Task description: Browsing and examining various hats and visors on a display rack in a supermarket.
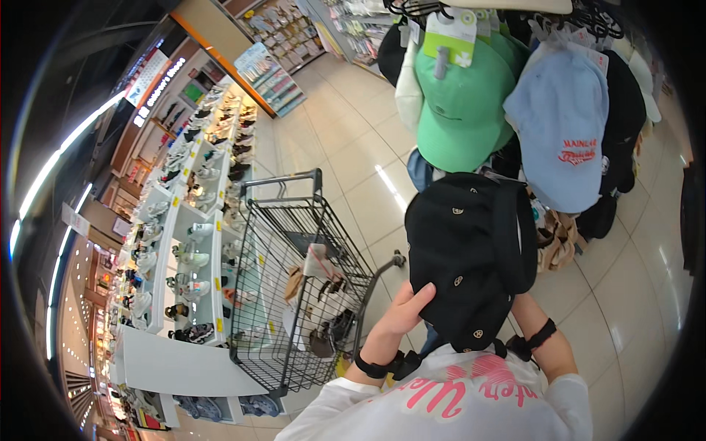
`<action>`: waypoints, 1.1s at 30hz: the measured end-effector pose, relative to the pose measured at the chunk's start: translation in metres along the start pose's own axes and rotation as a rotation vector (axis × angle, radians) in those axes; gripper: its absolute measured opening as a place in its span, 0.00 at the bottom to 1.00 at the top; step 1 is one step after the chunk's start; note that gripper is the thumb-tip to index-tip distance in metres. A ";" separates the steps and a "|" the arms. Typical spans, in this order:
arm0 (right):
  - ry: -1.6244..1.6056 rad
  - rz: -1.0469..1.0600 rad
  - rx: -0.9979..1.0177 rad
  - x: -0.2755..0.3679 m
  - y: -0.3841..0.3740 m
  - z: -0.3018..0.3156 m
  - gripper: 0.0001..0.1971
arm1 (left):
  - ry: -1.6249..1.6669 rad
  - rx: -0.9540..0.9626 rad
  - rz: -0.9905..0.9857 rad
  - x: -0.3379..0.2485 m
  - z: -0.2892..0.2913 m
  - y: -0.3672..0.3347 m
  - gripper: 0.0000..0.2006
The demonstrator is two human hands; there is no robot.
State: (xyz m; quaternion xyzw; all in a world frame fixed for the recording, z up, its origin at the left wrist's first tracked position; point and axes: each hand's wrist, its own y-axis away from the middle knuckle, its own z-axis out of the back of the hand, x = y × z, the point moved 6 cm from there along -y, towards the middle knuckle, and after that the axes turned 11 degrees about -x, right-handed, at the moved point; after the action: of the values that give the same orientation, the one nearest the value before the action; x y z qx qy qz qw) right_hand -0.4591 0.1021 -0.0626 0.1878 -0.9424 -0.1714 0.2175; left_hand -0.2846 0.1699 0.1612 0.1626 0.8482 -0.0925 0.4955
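In front of my chest is a black hat dotted with small pale emblems, its band-like edge turned to the right. My left hand grips its lower left side, with the thumb lying on the fabric. My right forearm reaches up behind the hat, which covers the fingers of that hand. Just beyond hang a green cap with a tag and a light blue cap with red lettering. Darker caps hang partly behind the blue one.
A black wire shopping cart holding several items stands to my left. Past it runs a long white shelf unit lined with shoes. Pale floor tiles stretch between the cart and the hanging caps. Goods fill wall racks at the back.
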 end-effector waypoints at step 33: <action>0.147 0.268 -0.107 0.092 0.061 -0.005 0.21 | -0.344 -0.188 0.228 0.050 0.061 0.000 0.21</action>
State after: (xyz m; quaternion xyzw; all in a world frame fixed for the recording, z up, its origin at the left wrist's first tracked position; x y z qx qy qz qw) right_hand -0.5504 0.1150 -0.0021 0.0605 -0.9301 -0.1764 0.3163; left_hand -0.2577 0.1593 0.0879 0.1925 0.7323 0.0173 0.6530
